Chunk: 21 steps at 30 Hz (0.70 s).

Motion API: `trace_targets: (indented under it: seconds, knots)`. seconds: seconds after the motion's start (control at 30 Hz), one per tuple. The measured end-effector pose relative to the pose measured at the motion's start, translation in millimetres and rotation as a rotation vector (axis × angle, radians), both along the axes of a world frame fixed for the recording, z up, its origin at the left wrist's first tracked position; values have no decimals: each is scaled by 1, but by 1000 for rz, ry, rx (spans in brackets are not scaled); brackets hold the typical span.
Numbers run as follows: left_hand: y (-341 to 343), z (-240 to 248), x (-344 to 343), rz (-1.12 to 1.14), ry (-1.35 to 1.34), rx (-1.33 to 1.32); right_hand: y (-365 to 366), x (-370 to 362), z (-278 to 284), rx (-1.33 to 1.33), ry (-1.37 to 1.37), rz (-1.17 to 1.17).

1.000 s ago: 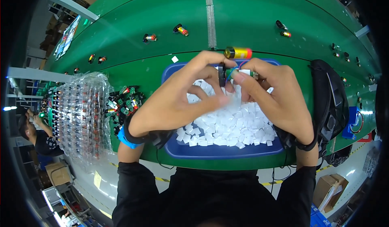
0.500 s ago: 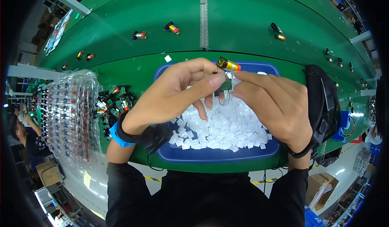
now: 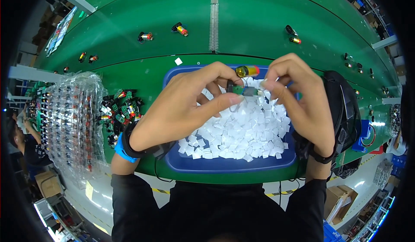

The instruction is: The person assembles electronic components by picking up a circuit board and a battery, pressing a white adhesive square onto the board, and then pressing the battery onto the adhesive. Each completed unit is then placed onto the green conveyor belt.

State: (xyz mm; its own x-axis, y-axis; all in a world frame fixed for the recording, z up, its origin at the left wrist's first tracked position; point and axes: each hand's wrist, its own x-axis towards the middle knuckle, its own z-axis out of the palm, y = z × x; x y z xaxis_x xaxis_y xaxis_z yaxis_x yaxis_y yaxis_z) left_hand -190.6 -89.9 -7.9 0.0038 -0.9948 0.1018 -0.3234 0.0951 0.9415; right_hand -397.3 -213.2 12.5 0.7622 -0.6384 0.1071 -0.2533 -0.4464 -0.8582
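Observation:
My left hand [image 3: 186, 103] pinches a small circuit board assembly [image 3: 237, 89] between thumb and fingers, above the blue tray [image 3: 233, 167]. A yellow-and-orange cylinder [image 3: 247, 71], looking like a small battery cell, sits at the assembly's far side. On its right side is a greyish square piece [image 3: 249, 91]. My right hand [image 3: 302, 103] hovers just right of it, thumb and index fingertips pinched together; whatever lies between them is too small to make out. Many small white square pieces [image 3: 242, 134] fill the tray under both hands.
A pile of similar board-and-cell assemblies [image 3: 121, 108] lies left of the tray, beside stacked clear plastic trays [image 3: 71, 125]. A black bag [image 3: 346, 108] stands at the right. Beyond the table edge, a green conveyor belt [image 3: 259, 25] carries scattered assemblies. Another person [image 3: 30, 142] is at far left.
My right hand has drawn back to the right from the assembly, its fingers curling upward. The assembly has turned in my left hand, and its cylinder now lies more level.

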Motion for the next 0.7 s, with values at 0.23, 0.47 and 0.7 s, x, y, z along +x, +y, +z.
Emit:
trace_targets:
  seconds: [0.23,0.47,0.7]
  knots:
    - [-1,4,4,34,-24,118,-6,-5,-7,-406,183,16]
    - [1,0,3,-42,24,92,1,7,-6,-272,-74,3]
    - [3,8,-8,-21,-2,218,3,7,-10,-83,-150,90]
